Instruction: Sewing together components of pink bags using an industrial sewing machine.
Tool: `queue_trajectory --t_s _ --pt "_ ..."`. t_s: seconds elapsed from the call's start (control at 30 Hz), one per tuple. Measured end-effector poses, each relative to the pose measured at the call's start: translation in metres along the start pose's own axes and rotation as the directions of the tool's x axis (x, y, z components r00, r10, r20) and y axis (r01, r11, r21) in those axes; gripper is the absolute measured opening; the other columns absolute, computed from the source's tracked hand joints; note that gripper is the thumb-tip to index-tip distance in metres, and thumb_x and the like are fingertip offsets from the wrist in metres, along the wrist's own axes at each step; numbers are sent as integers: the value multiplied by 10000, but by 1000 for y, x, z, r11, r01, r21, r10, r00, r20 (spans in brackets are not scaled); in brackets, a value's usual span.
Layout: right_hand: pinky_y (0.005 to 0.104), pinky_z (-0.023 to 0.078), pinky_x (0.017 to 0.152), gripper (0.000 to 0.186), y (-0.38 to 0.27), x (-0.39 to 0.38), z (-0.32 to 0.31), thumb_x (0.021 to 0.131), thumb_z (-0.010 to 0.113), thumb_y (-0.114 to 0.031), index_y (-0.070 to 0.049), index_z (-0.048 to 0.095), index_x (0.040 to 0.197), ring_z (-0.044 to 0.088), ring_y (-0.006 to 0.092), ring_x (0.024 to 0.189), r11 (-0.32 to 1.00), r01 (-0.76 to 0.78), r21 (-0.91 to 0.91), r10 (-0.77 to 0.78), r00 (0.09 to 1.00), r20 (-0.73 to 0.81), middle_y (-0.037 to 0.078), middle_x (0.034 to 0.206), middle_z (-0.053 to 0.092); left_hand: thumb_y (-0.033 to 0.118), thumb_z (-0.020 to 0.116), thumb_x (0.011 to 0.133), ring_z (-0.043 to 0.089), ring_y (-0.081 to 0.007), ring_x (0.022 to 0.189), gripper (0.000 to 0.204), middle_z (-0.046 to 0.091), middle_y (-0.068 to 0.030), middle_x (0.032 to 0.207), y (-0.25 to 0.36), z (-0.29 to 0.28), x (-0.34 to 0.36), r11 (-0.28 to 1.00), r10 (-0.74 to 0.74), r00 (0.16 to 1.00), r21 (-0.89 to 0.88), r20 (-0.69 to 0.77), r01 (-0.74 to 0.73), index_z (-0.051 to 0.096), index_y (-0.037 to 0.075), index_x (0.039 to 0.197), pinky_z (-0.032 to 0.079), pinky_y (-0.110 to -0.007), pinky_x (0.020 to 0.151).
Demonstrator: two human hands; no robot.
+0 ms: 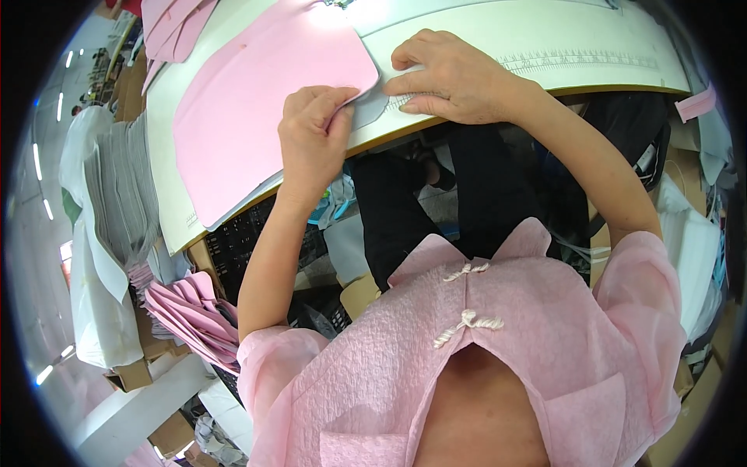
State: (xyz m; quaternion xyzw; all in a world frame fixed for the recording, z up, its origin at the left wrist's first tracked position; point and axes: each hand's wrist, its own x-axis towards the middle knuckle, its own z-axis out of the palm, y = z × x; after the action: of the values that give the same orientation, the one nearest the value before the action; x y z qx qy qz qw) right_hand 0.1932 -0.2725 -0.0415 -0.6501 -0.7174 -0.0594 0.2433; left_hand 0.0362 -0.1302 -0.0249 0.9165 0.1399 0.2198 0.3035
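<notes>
Left hand [317,128] pinches pink, round-cornered, fabric-like panel [264,93] over thin grey sheet [369,110]; right hand [455,78] half-spread, no grip visible. Probably edge-aligning; next calls for flush layers.

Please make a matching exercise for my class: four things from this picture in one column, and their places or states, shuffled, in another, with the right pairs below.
Column one
1. left hand
2. right hand
3. stack of grey sheets
4. ruler scale

Column two
A. beyond the left edge of the white table
B. open, just right of the pink panel
C. running along the table's near edge
D. pinching the pink panel's edge between thumb and finger

Right pairs: 1-D, 2-B, 3-A, 4-C
</notes>
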Motion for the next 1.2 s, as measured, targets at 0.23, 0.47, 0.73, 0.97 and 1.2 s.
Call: queue_trajectory --t_s 0.23,0.47,0.73,0.97,1.2 --pt "333 371 836 225 1 -1 -1 769 568 -238 -116 597 956 459 233 940 1000 8 -11 -8 1000 1 81 957 505 12 562 724 529 -184 825 188 581 -85 866 2 -3 -1 974 126 991 183 43 -132 628 46 896 424 -270 721" --pt "322 387 816 210 2 -2 -2 759 576 -201 -90 607 934 464 228 920 997 -13 72 15 1000 -25 85 945 505 84 592 746 532 -203 847 175 578 -94 910 1 -7 -2 974 140 983 160 116 -157 642 49 909 437 -278 721" --pt "328 378 836 213 1 -2 -1 765 563 -196 -116 614 956 464 230 929 1000 -16 12 16 1000 0 87 968 505 86 623 709 556 -221 822 176 590 -97 880 7 -12 0 958 164 975 211 151 -193 639 38 877 456 -298 714" --pt "338 367 858 214 0 -1 -3 774 552 -187 -141 610 975 459 233 959 1000 -7 -25 8 1000 15 96 1004 506 63 583 718 563 -257 776 138 603 -116 820 4 -16 3 966 180 977 164 118 -198 622 5 837 462 -310 694" --pt "338 369 858 223 1 -2 -1 777 551 -203 -147 609 984 454 233 969 1000 -29 1 29 999 38 93 1017 502 82 534 747 550 -132 664 175 600 -102 750 0 -13 2 983 -153 987 -92 49 157 604 -24 868 443 -234 622"
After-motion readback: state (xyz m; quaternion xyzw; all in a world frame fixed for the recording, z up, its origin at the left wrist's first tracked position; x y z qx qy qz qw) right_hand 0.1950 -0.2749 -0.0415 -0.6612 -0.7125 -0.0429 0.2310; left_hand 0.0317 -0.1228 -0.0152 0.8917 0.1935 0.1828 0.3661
